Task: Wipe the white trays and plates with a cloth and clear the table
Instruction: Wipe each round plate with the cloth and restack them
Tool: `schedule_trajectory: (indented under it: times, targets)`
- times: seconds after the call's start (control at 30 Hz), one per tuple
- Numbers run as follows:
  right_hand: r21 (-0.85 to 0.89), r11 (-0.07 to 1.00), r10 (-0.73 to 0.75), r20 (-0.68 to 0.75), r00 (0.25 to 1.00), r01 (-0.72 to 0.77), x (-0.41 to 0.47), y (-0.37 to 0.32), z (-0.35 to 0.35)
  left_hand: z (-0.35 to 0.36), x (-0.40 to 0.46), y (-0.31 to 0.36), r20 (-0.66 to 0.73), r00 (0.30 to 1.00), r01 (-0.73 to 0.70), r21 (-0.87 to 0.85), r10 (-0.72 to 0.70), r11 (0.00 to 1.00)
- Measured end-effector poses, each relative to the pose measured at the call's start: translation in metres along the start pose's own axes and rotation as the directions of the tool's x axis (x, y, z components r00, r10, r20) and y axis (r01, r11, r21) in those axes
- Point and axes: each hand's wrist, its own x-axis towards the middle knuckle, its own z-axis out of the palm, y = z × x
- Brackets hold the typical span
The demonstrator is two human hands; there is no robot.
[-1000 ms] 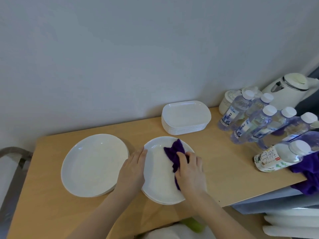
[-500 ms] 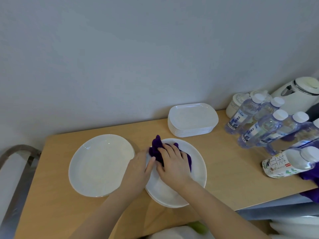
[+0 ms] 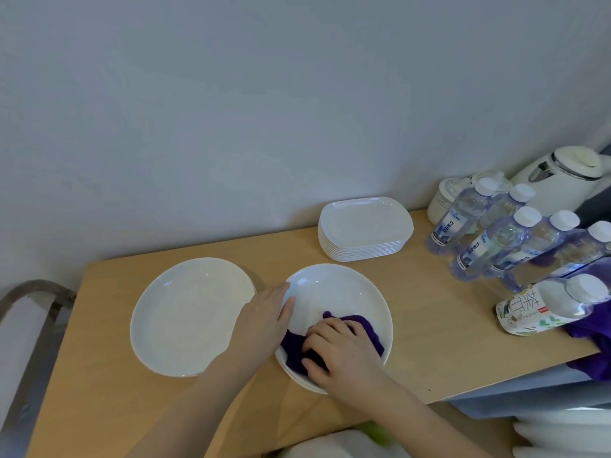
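On the near half of the wooden table [image 3: 99, 375]: right hand [image 3: 344, 353] curled down onto a purple cloth [image 3: 367, 328], pressing it into the near part of a round white plate [image 3: 344, 285]. Left hand [image 3: 264, 320] flat, fingers straight and together, resting on that plate's left rim to steady it. Thin edges under the near rim suggest a short stack rather than a single plate. Just left, a second round plate [image 3: 188, 315], its rim close to the left hand. Farther back and to the right, a stack of white trays [image 3: 365, 226], untouched. Far right, a cluster of water bottles [image 3: 479, 239], one tea bottle [image 3: 545, 312] lying on its side, a white kettle [image 3: 562, 180] behind.

Likely risks: plate sits close to the near table edge, so a hard pull of the cloth toward the body could drag or tip it off, especially if the left hand lifts. A wide sweep to the right could knock the tightly packed bottles. Loose stacking underneath could let the top plate skid sideways into its neighbour.
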Motion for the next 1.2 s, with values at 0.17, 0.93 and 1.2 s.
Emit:
schedule_trajectory:
  times: [0.17,0.93,1.2]
  targets:
    - [-0.115,0.985,0.123,-0.045,0.991,-0.127,-0.012,0.014,-0.011,0.001,-0.003,-0.002,-0.023,1.0,0.001,0.041,0.0,0.999]
    - [-0.087,0.992,0.092,-0.015,0.996,-0.093,0.056,-0.008,0.007,-0.003,0.001,0.003,-0.01,0.996,0.082,-0.33,-0.09,0.941]
    - [0.032,0.996,-0.088,0.138,0.986,0.085,0.006,0.001,0.001,0.001,0.002,-0.001,-0.041,0.999,0.031,0.02,-0.03,0.999]
